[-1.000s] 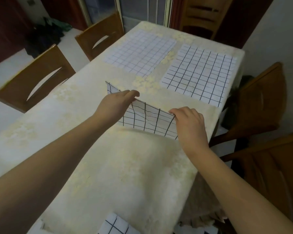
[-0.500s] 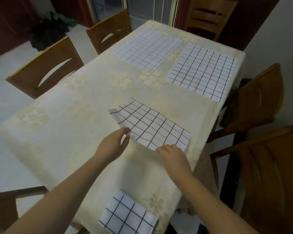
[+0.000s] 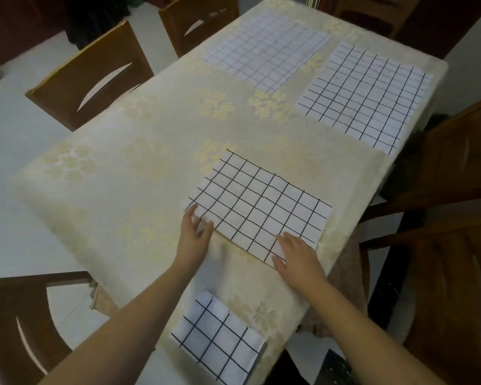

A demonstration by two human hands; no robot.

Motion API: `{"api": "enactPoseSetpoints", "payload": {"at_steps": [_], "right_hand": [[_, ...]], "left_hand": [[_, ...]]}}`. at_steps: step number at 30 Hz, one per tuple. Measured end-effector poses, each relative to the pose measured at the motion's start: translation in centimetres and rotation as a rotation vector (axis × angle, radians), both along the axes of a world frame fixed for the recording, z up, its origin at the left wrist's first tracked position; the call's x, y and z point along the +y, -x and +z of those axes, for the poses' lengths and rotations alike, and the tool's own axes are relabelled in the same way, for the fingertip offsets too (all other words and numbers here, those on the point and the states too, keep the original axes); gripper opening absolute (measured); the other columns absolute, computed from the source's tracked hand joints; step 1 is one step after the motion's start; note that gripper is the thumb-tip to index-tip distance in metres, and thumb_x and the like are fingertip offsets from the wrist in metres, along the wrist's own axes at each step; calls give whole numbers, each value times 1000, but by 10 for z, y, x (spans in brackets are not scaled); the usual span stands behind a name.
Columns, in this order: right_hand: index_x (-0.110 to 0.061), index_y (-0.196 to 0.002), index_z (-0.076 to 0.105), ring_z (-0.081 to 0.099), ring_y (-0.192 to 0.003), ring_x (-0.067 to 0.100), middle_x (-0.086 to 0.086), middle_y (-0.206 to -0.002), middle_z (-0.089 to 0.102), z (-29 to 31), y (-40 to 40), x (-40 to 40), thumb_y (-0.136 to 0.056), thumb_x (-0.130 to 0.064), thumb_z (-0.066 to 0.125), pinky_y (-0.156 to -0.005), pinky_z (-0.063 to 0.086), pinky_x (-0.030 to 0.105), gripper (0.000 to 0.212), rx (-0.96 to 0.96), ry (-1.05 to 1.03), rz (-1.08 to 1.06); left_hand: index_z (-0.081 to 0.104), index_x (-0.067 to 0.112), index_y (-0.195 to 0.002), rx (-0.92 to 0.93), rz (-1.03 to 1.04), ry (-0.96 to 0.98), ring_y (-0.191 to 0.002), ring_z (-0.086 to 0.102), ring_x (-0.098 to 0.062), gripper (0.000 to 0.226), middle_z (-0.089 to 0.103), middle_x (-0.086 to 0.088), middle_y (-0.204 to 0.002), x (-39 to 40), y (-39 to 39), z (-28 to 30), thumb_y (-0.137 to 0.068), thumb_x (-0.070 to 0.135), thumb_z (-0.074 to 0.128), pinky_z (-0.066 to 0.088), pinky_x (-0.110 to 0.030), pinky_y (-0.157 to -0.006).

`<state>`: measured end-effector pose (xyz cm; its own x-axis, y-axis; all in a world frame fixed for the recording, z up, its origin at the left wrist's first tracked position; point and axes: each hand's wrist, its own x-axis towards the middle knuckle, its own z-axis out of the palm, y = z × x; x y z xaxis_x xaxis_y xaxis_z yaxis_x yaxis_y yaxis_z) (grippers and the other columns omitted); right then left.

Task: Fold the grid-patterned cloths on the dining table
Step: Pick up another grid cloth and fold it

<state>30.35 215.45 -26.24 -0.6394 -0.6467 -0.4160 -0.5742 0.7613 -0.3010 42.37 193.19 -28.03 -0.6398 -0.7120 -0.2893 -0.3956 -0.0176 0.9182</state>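
1. My left hand [image 3: 194, 237] and right hand [image 3: 296, 252] lie open, fingers spread, on the near edge of the half-folded cloth [image 3: 261, 209], mid-table [image 3: 122, 176].
2. Uneven pressing could skew its layers.

1. This is a home dining room, judged from the furniture and floor around one long worktop [image 3: 139, 173].
2. The worktop is dressed in a cream tablecloth [image 3: 156, 140] printed with pale yellow flower clusters, a household covering that hangs over the edges.
3. Matching wooden dining chairs stand round it: two along the left side [image 3: 95, 76] [image 3: 200, 20], one at the near left corner [image 3: 17, 323], and more on the right [image 3: 450, 168].
4. Each chair back has a curved slot cut through it, a common dining-set style.
5. The floor [image 3: 14, 151] is pale, smooth and glossy, like indoor tile.
6. Dark red panels at the far left [image 3: 17, 23] look like curtains or doors; which one is unclear.
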Motion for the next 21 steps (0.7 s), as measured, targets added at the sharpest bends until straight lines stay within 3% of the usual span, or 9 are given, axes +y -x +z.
{"api": "enactPoseSetpoints", "payload": {"at_steps": [3,6,10,13,15,18,21], "right_hand": [[-20,-154,17,14,-147,17,-1,-162,15,-5,3,2,-100,-46,35,-117,15,36,62,-35,-18,-6],[-20,-154,14,12,-148,18,-1,-162,11,-9,4,6,-101,-45,34,-118,16,37,63,-40,-24,13],[-19,-155,13,9,-148,18,0,-163,7,-10,4,8,-101,-44,36,-118,16,36,63,-56,-11,20],[-19,-155,12,6,-149,18,-1,-163,4,-11,3,10,-101,-44,36,-118,16,36,64,-61,-16,36],[-19,-155,12,5,-149,18,-1,-163,3,-13,3,12,-101,-44,36,-118,15,36,64,-64,-14,38],[-19,-154,15,6,-149,17,-2,-163,4,-14,3,12,-101,-43,36,-118,16,36,62,-63,3,24],[-19,-153,18,8,-148,17,-2,-163,7,-15,3,12,-100,-43,37,-117,18,36,61,-48,20,17]], "left_hand": [[21,37,-145,-2,269,-153,-119,55,-19,67,30,1,-153,-7,11,-3,-92,32,61,41,-44,-106],[20,27,-146,9,467,-274,-87,61,-9,72,43,-3,-141,-19,25,-7,-91,31,65,48,-44,-100],[30,24,-139,-24,608,-408,-96,66,-22,69,63,-8,-109,-40,38,-12,-84,32,71,55,-42,-91],[47,13,-134,-102,548,-377,-88,65,-21,55,65,-12,-107,-48,39,-6,-84,20,70,57,-34,-78],[54,6,-129,-88,501,-345,-79,64,-18,49,66,-6,-91,-45,39,6,-83,12,67,54,-28,-74],[61,2,-118,-62,419,-240,-71,65,-13,39,65,2,-79,-36,38,24,-82,16,69,53,-26,-75],[69,8,-103,-20,310,-132,-75,68,-18,23,70,0,-83,-19,39,47,-85,21,72,56,-34,-82]]}}
